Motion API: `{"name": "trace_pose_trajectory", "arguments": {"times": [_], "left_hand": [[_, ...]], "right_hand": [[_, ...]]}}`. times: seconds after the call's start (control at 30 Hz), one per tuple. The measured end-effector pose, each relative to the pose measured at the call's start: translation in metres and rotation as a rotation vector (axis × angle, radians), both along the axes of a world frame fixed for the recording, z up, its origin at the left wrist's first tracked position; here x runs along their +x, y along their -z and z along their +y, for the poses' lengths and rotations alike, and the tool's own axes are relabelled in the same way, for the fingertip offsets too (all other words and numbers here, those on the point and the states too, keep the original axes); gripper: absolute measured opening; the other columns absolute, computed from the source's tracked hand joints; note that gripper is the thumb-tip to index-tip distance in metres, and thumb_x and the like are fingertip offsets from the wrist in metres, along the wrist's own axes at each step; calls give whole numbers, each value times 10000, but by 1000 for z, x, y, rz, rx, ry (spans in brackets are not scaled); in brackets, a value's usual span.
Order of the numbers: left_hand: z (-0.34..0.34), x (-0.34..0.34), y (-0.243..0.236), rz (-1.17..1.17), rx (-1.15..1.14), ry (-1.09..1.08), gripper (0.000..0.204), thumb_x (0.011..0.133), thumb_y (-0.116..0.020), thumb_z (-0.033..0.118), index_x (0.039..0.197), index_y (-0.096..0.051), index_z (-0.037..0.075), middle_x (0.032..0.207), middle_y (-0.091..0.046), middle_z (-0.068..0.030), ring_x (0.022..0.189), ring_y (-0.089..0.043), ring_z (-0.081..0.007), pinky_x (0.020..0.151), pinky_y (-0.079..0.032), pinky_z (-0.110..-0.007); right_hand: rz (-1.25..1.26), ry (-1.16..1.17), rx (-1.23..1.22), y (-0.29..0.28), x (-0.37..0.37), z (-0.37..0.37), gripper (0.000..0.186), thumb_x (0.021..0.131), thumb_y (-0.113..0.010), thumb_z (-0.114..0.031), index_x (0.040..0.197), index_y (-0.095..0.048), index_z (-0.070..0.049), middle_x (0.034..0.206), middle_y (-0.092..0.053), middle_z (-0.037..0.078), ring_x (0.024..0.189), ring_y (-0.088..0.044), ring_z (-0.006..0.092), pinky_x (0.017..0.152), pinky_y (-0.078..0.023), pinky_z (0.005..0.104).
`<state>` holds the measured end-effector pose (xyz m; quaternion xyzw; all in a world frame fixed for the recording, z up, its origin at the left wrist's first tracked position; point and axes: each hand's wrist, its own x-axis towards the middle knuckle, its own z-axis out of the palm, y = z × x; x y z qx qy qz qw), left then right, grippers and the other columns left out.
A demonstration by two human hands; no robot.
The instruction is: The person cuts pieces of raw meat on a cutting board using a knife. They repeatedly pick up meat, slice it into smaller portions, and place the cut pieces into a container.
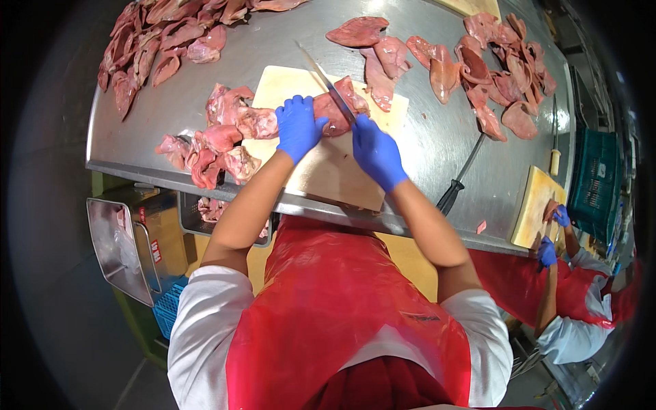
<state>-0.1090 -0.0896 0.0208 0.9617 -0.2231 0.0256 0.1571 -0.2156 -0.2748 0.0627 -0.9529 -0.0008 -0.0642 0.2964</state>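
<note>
A pale cutting board (311, 171) lies at the table's near edge, with a long piece of raw pink meat (335, 113) across it. My left hand (298, 128), in a blue glove, is closed over the middle of this meat and presses it against the board. In my right hand (377, 152), also gloved, is the handle of a long knife (320, 72). Its blade points away and to the left, passing over the right part of the meat. Whether the edge is in the meat, I cannot tell. Trimmed meat chunks (217, 150) sit left of the board, partly overlapping it.
Flat meat pieces (389, 58) lie beyond the board, with piles at far left (164, 41) and right (495, 68). A black-handled sharpening steel (451, 195) rests to the right. A co-worker's gloved hands (549, 251) work at another board (536, 205). A metal tub (123, 249) stands lower left.
</note>
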Motion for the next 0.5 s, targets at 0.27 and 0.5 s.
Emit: {"name": "trace_pose_trajectory", "arguments": {"times": [0.27,0.5], "left_hand": [[12,-6,40,17,-232,176,144,876,-609,205,912,-576,69,790,-646,-136,686,-645,-343,600,-510,-463],[29,34,-28,171,-179,348,293,903,-588,289,999,-639,17,811,-675,-193,767,-674,-376,694,-539,-446]], "right_hand": [[476,-110,-380,-37,-8,-10,225,924,-500,-138,1140,-498,-72,841,-658,229,771,-666,416,671,-526,511],[362,-92,-144,29,39,-6,272,960,-483,-246,1146,-504,-49,844,-657,273,748,-645,469,674,-496,581]]}}
